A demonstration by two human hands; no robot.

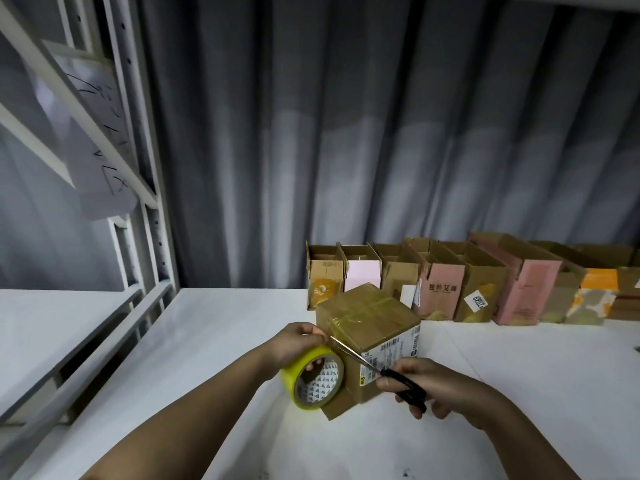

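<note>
One taped box (374,327), one tape roll (297,370), one pair of scissors (385,373), at least eight open cartons (440,289).

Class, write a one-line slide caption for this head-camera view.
Left hand holds a yellow tape roll beside a taped cardboard box while the right hand brings scissors to the tape.

Left hand (295,345) grips yellow tape roll (311,377) against taped cardboard box (372,320) at its 8 o'clock corner, right hand (434,389) holds black scissors (379,370), blades pointing 10 o'clock, open cartons (440,289) at 1 o'clock on white table (225,341).
</note>
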